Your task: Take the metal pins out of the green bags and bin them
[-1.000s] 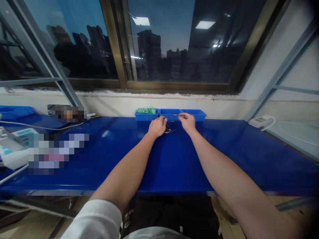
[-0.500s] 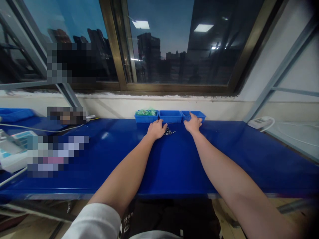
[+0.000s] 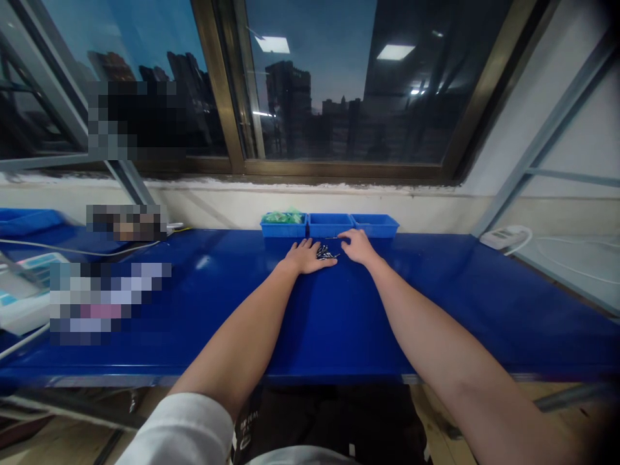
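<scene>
On the blue tabletop lies a small pile of short metal pieces that look like screws (image 3: 325,252), too small to make out well. My left hand (image 3: 305,257) rests flat against the pile's left side, fingers spread and thumb stretched along its near edge. A single thin metal piece (image 3: 332,238) lies apart, just behind the pile. The curved index finger of my right hand (image 3: 359,247) is at that piece's right end, with the thumb held apart below. Behind the hands stand the middle blue bin (image 3: 331,229) and the right blue bin (image 3: 375,230).
A left blue bin (image 3: 284,230) holds green plastic bags. The bins stand in a row by the wall under the window. On the left are a white scale (image 3: 29,310), cables and another blue tray (image 3: 29,221). A white device (image 3: 506,239) lies at far right.
My right hand has moved left from the right bin to the lone metal piece. My left hand has shifted slightly, its thumb now stretched out along the pile.
</scene>
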`<state>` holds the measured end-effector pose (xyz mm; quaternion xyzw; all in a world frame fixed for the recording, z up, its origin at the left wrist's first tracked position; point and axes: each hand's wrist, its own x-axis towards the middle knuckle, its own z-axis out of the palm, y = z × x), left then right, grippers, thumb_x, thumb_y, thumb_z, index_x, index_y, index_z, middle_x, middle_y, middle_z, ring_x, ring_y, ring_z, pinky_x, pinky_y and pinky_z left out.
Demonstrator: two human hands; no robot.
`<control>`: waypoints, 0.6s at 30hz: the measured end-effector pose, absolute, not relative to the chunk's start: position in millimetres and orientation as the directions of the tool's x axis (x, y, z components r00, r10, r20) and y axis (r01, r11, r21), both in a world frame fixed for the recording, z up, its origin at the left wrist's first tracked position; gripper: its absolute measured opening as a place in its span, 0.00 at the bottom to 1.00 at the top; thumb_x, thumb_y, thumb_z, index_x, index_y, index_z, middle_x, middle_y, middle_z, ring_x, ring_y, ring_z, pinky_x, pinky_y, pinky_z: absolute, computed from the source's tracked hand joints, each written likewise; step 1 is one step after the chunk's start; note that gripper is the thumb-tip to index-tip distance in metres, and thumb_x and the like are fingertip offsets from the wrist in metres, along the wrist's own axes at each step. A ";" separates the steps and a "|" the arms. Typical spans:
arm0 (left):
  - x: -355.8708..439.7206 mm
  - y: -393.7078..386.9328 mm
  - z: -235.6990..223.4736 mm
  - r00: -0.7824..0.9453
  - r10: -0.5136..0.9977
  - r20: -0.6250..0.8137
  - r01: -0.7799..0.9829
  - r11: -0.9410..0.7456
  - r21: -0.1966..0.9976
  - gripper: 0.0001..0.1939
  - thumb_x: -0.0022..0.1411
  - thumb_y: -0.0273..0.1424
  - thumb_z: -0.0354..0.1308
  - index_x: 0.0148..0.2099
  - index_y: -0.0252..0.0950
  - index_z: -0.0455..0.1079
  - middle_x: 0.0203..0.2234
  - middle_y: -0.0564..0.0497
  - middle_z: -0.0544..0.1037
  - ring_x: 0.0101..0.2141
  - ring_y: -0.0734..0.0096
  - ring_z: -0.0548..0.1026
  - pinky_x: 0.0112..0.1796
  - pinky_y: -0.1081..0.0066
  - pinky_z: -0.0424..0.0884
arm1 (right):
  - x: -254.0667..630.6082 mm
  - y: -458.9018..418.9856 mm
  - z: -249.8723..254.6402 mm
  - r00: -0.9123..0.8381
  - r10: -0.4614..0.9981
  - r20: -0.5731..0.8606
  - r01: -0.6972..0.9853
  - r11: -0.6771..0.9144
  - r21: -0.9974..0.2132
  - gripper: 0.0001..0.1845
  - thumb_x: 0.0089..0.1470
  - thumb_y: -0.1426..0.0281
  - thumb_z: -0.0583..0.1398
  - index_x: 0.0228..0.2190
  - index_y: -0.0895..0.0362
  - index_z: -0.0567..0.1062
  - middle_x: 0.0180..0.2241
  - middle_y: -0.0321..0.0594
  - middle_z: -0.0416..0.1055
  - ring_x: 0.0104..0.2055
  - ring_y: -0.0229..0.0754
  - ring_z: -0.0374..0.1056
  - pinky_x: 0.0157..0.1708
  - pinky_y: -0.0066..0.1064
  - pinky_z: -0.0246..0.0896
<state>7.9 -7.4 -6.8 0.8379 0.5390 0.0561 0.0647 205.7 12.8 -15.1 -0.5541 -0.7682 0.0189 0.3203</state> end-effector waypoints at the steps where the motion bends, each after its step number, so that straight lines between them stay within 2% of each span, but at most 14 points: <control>1: 8.3 -7.6 -6.8 0.411 0.911 0.023 0.897 -0.409 0.169 0.50 0.51 0.65 0.39 0.66 0.35 0.48 0.65 0.38 0.46 0.64 0.48 0.43 0.59 0.49 0.41 | 204.0 13.7 -17.3 -0.212 0.872 0.441 0.846 0.389 -0.364 0.18 0.52 0.73 0.54 0.44 0.57 0.76 0.46 0.43 0.71 0.49 0.47 0.61 0.54 0.39 0.51; 5: 10.1 -8.8 -6.3 0.405 0.914 0.023 0.901 -0.403 0.162 0.49 0.53 0.64 0.38 0.66 0.36 0.48 0.65 0.38 0.46 0.64 0.49 0.44 0.59 0.49 0.41 | 195.7 14.8 -23.3 -0.220 0.928 0.300 0.894 0.315 -0.319 0.23 0.57 0.67 0.51 0.54 0.54 0.68 0.55 0.46 0.63 0.54 0.52 0.56 0.53 0.43 0.51; 10: 11.7 -8.4 -6.6 0.400 0.916 0.019 0.905 -0.398 0.146 0.49 0.53 0.64 0.36 0.66 0.36 0.49 0.65 0.38 0.47 0.64 0.49 0.44 0.59 0.49 0.42 | 184.0 8.8 -18.5 -0.115 0.981 0.157 0.942 0.158 -0.297 0.29 0.59 0.55 0.45 0.58 0.49 0.61 0.57 0.48 0.57 0.57 0.56 0.51 0.54 0.46 0.48; 14: 11.8 -7.5 -7.1 0.405 0.914 0.018 0.905 -0.404 0.135 0.48 0.53 0.64 0.36 0.66 0.36 0.49 0.65 0.37 0.47 0.64 0.49 0.45 0.59 0.49 0.43 | 178.3 3.5 -10.2 -0.083 0.994 0.076 0.962 0.099 -0.253 0.30 0.59 0.53 0.42 0.59 0.48 0.57 0.56 0.47 0.54 0.58 0.54 0.50 0.55 0.45 0.45; 18: 11.8 -7.4 -7.4 0.405 0.914 0.023 0.905 -0.404 0.131 0.48 0.54 0.64 0.36 0.66 0.37 0.49 0.65 0.38 0.47 0.64 0.49 0.45 0.58 0.49 0.44 | 177.2 2.0 -7.4 -0.068 0.996 0.062 0.964 0.081 -0.253 0.29 0.58 0.52 0.44 0.58 0.49 0.59 0.55 0.48 0.54 0.57 0.53 0.50 0.54 0.44 0.46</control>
